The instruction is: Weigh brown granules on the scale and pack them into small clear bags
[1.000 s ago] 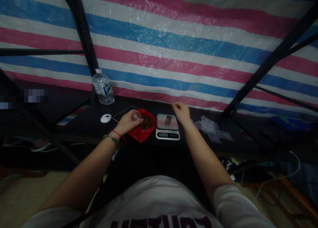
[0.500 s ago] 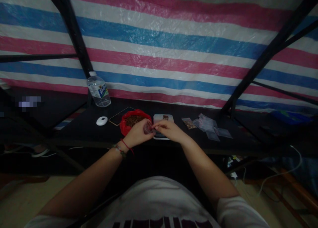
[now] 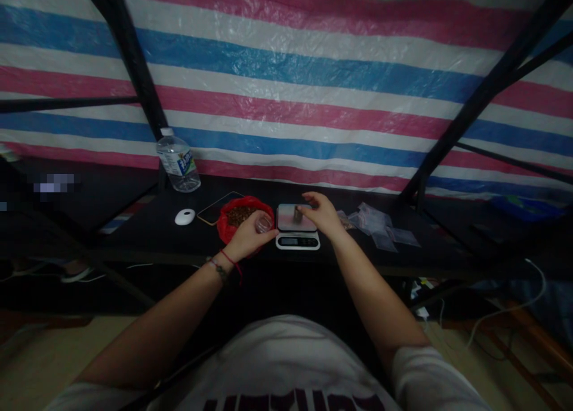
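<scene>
My left hand (image 3: pixel 249 236) is closed round a small clear cup (image 3: pixel 264 223), held beside a red plastic bag (image 3: pixel 228 218) full of brown pieces. To its right stands a small white digital scale (image 3: pixel 297 239) with a shiny pan. My right hand (image 3: pixel 321 212) reaches over the pan's right side, its fingers pinched at a small bag (image 3: pixel 298 214) standing on the pan. Both things sit on a dark table (image 3: pixel 147 235).
A water bottle (image 3: pixel 178 162) stands at the back left. A white oval object (image 3: pixel 185 217) and a flat phone-like slab (image 3: pixel 213 207) lie left of the red bag. Several small clear bags (image 3: pixel 380 227) lie right of the scale. A striped tarp (image 3: pixel 313 88) and black poles back the table.
My hands, joined in front of the scale half a second ago, have parted. The right hand moved up onto the scale pan; the left stayed beside the red bag with the cup.
</scene>
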`<state>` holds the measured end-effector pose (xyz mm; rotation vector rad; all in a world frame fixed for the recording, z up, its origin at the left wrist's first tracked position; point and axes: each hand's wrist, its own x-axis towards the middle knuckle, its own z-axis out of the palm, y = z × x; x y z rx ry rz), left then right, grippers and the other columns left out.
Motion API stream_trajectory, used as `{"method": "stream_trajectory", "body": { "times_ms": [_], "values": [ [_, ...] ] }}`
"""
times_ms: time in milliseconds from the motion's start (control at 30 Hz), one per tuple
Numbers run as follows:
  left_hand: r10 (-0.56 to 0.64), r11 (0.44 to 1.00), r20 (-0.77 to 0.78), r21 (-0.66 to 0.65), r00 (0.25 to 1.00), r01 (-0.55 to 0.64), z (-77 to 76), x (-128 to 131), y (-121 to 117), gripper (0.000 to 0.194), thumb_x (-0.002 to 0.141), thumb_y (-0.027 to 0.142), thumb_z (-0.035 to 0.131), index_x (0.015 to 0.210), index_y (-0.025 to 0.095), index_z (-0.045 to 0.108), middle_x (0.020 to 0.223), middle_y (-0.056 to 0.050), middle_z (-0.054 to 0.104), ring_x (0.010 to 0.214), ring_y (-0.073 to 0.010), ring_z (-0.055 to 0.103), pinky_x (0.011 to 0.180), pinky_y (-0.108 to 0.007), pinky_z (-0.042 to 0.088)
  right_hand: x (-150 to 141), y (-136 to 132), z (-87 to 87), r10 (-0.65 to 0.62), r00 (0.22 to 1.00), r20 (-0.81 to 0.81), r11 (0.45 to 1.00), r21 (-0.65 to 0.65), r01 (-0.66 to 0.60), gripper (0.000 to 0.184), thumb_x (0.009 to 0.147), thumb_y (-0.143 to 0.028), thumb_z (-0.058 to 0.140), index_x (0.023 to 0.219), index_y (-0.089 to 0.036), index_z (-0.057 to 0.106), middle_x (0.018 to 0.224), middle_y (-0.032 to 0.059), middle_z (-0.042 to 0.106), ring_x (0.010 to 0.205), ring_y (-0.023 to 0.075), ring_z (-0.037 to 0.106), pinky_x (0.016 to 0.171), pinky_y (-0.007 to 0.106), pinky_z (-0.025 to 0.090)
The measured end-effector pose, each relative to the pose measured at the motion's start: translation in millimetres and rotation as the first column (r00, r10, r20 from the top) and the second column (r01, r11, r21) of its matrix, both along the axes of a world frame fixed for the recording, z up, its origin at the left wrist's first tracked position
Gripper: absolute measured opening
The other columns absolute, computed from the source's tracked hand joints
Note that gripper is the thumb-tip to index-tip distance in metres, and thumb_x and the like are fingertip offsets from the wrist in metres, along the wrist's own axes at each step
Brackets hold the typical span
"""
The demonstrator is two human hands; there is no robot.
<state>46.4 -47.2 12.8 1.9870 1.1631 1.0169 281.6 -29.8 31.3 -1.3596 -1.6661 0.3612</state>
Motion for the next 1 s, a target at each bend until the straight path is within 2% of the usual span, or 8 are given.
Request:
{"method": "stream_trajectory", "body": {
  "times_ms": [67, 167, 267, 367, 500, 667, 833, 1000],
  "values": [
    [0.048, 0.997, 0.109, -0.057, 0.993, -0.042, -4.4, -3, 8, 0.044, 0.068, 0.05, 0.069, 0.095, 0.019, 0.055, 0.091, -0.003, 0.064, 0.084, -0.0196, 0.061, 0.08, -0.033, 0.048, 12, 15, -10.7, -0.082, 0.992, 0.091, 0.996, -0.034, 0.086, 0.056, 0.068, -0.033, 0.073, 0.12, -0.016, 0.061, 0.12, 0.0126, 0.062, 0.112, 0.0239, 0.057, 0.098, 0.039, 0.043],
    [0.086, 0.991, 0.229, -0.124, 0.97, -0.059, -11.2, -6, 16, 0.048, 0.066, 0.048, 0.071, 0.098, 0.018, 0.053, 0.094, -0.005, 0.063, 0.089, -0.0204, 0.061, 0.085, -0.035, 0.047, 19, 31, -28.1, -0.079, 0.973, 0.215, 0.983, -0.144, 0.111, 0.063, 0.067, -0.035, 0.074, 0.124, -0.012, 0.057, 0.126, 0.0165, 0.058, 0.119, 0.0268, 0.053, 0.103, 0.041, 0.039],
    [0.101, 0.984, 0.307, -0.17, 0.946, -0.049, -16.1, -8, 20, 0.048, 0.067, 0.05, 0.068, 0.1, 0.018, 0.052, 0.097, -0.006, 0.062, 0.092, -0.0205, 0.06, 0.085, -0.035, 0.047, 18, 40, -39.5, -0.06, 0.965, 0.254, 0.98, -0.166, 0.105, 0.052, 0.069, -0.033, 0.072, 0.116, -0.013, 0.061, 0.12, 0.0141, 0.062, 0.114, 0.0251, 0.057, 0.1, 0.038, 0.041],
    [0.096, 0.983, 0.316, -0.182, 0.944, -0.039, -16.7, -10, 21, 0.047, 0.07, 0.052, 0.065, 0.1, 0.018, 0.053, 0.095, -0.005, 0.062, 0.089, -0.0193, 0.06, 0.082, -0.034, 0.047, 15, 42, -42.4, -0.058, 0.974, 0.217, 0.984, -0.152, 0.092, 0.037, 0.07, -0.03, 0.07, 0.104, -0.016, 0.065, 0.109, 0.0091, 0.067, 0.104, 0.0219, 0.061, 0.095, 0.036, 0.044],
    [0.015, 0.996, 0.216, -0.087, 0.976, 0.004, -9.0, -12, 16, 0.041, 0.071, 0.05, 0.066, 0.095, 0.018, 0.055, 0.092, -0.004, 0.063, 0.086, -0.0188, 0.061, 0.081, -0.032, 0.047, 6, 31, -34.6, -0.029, 0.999, 0.036, 0.991, -0.131, 0.034, 0.038, 0.068, -0.029, 0.071, 0.104, -0.017, 0.064, 0.105, 0.007, 0.068, 0.1, 0.0198, 0.063, 0.092, 0.036, 0.047],
    [-0.094, 0.995, -0.055, 0.034, 0.994, 0.096, 5.8, -4, -4, 0.04, 0.07, 0.047, 0.068, 0.098, 0.021, 0.056, 0.089, -0.003, 0.065, 0.08, -0.0195, 0.062, 0.076, -0.032, 0.049, -17, -10, -7.8, 0.241, 0.939, -0.246, 0.964, -0.054, -0.261, 0.045, 0.069, -0.025, 0.069, 0.113, -0.018, 0.06, 0.113, 0.008, 0.066, 0.1, 0.0179, 0.064, 0.089, 0.034, 0.05],
    [-0.08, 0.994, -0.11, 0.072, 0.991, 0.088, 7.4, 8, -19, 0.04, 0.071, 0.045, 0.068, 0.101, 0.02, 0.057, 0.091, -0.004, 0.067, 0.08, -0.0209, 0.064, 0.074, -0.033, 0.049, -34, -51, 12.1, 0.423, 0.858, -0.292, 0.887, -0.064, -0.458, 0.048, 0.067, -0.026, 0.074, 0.112, -0.022, 0.06, 0.111, 0.0057, 0.065, 0.093, 0.0174, 0.064, 0.083, 0.032, 0.053],
    [-0.124, 0.988, -0.104, 0.075, 0.987, 0.132, 3.3, 13, -25, 0.038, 0.071, 0.042, 0.067, 0.1, 0.019, 0.057, 0.091, -0.005, 0.067, 0.078, -0.0207, 0.064, 0.07, -0.031, 0.049, -39, -68, 17.0, 0.416, 0.884, -0.216, 0.89, -0.101, -0.444, 0.036, 0.066, -0.021, 0.074, 0.099, -0.021, 0.059, 0.099, 0.0025, 0.064, 0.086, 0.0153, 0.064, 0.078, 0.03, 0.054]
  ]
}}
